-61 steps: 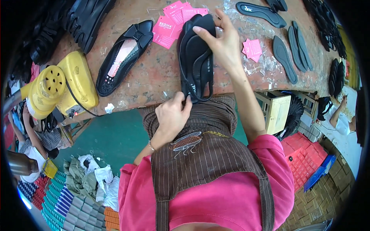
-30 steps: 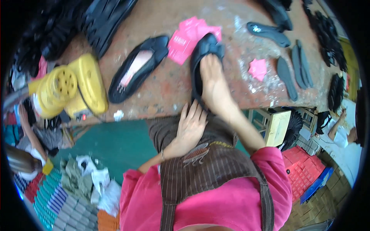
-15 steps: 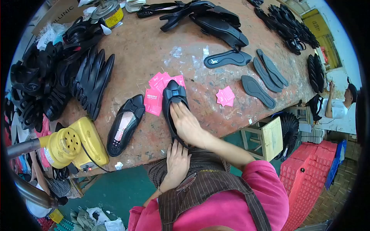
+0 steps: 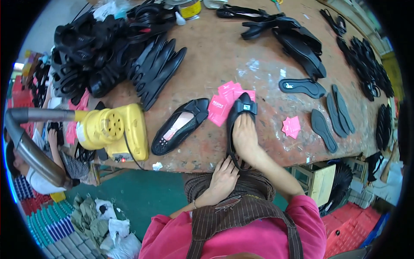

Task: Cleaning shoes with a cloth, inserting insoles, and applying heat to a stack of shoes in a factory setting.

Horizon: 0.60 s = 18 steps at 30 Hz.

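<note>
A black flat shoe [image 4: 231, 129] with a bow and square buckle points away from me near the table's front edge. My right hand [image 4: 245, 138] reaches into its opening, its fingertips hidden under the toe part. At the heel, my left hand [image 4: 224, 179] lies with fingers stretched out, their tips touching the back of the shoe at the table edge. To the left rests a matching black shoe [image 4: 179, 127] with a pale insole showing inside. Pink printed cards [image 4: 219, 110] are spread between the two shoes, partly behind the worked one.
A yellow machine [image 4: 114, 134] with a grey pipe stands at left. Behind it are heaped black shoes [image 4: 155, 71]. More pink cards [image 4: 291, 126], dark insoles [image 4: 323, 130] and black sandals [image 4: 297, 47] lie to the right. A wooden stool [image 4: 321, 181] stands beyond the table edge.
My view has swung left, so the whole scene sits further right and more of the left side shows. Both hands keep about the same places on the shoe.
</note>
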Each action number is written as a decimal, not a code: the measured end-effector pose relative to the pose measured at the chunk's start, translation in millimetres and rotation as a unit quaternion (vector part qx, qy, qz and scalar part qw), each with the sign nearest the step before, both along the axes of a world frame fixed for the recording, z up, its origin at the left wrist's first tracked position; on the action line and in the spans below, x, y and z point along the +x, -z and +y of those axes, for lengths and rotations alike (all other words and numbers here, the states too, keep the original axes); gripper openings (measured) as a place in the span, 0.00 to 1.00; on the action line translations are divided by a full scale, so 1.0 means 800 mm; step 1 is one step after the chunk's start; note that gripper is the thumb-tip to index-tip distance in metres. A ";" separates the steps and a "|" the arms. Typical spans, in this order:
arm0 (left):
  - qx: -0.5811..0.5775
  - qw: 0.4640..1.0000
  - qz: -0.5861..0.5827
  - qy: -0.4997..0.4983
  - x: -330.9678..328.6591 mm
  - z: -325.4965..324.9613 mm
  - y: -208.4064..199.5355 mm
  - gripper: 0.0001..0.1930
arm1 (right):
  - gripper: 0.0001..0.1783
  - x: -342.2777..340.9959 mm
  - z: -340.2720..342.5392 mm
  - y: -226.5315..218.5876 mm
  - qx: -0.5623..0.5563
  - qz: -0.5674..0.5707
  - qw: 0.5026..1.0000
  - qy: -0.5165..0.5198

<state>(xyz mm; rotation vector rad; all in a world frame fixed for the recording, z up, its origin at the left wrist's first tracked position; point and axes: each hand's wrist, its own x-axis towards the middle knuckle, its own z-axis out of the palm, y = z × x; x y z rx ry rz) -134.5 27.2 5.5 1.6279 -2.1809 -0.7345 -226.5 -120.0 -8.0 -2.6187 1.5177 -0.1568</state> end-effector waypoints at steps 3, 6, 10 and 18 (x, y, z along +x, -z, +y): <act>-0.013 1.000 0.009 -0.005 0.001 -0.004 -0.008 0.21 | 0.07 0.000 -0.021 0.027 0.036 -0.008 0.999 -0.001; 0.019 1.000 0.011 0.003 0.005 0.002 -0.001 0.26 | 0.12 -0.004 -0.019 -0.004 0.097 0.003 0.995 -0.029; 0.038 0.993 0.114 0.019 0.028 -0.011 -0.007 0.18 | 0.20 -0.049 -0.013 -0.052 0.183 -0.188 0.950 -0.171; 0.018 0.932 0.186 -0.311 0.055 -0.081 -0.038 0.17 | 0.22 -0.212 -0.173 -0.024 -0.099 -0.112 0.978 0.146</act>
